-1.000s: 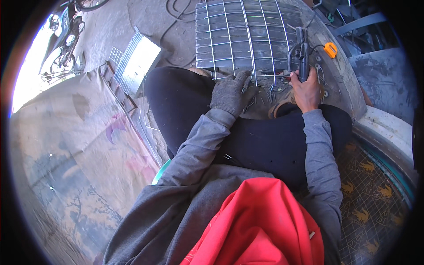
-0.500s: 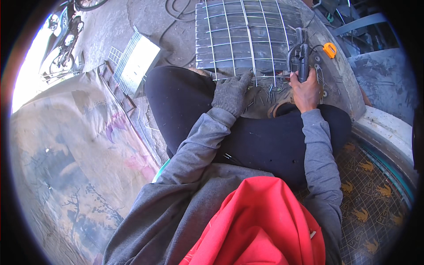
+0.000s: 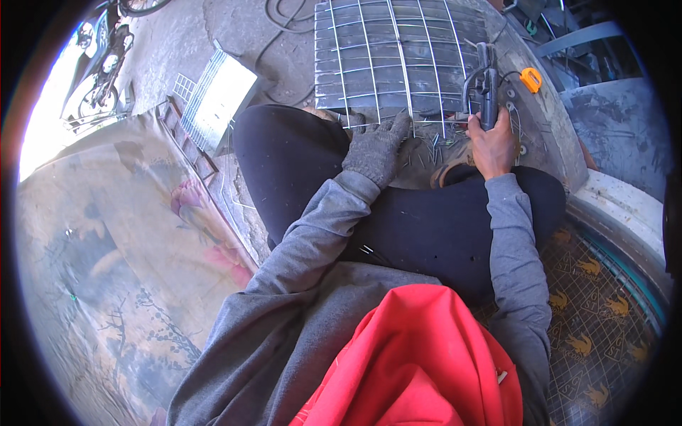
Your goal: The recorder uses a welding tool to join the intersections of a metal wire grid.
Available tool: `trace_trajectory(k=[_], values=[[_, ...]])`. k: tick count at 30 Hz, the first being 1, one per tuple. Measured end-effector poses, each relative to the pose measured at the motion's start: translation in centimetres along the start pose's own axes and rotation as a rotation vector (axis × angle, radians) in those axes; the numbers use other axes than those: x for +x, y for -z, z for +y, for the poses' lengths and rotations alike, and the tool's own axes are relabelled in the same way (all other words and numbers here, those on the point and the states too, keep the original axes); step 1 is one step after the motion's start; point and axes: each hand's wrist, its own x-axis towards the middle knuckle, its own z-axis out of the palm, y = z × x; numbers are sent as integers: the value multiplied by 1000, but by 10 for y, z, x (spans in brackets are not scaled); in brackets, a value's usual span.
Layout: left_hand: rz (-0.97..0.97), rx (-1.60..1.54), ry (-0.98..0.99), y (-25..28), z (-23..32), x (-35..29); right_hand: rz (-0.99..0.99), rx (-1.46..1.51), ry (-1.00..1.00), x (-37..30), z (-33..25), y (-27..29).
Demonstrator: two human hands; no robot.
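A grey wire grid panel lies on the ground in front of my knees. My left hand, in a grey knit glove, rests with fingers spread on the near edge of the grid. My bare right hand grips the dark handle of a welding electrode holder, which stands upright at the grid's right edge with a cable looping off it. Short loose metal rods lie between my hands.
An orange tape measure sits to the right of the grid. A second, smaller grid panel lies at the left, beside a patterned mat. Cables trail over the concrete floor. Motorbikes stand at the far left.
My left hand has shifted slightly on the grid's near edge, fingers spreading. My right hand keeps hold of the electrode holder in about the same place.
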Motion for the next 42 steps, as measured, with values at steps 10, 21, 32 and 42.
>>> trace_trajectory(k=[10,21,32,42], values=[[-223,-202,316,41,27,4,9,28,10,0,8,2],[124,-15,487,34,21,-6,-5,79,26,2,11,-2],[180,145,213,4,22,3,13,28,81,2,15,-5],[270,158,128,3,18,2,-22,67,87,-8,-9,12]])
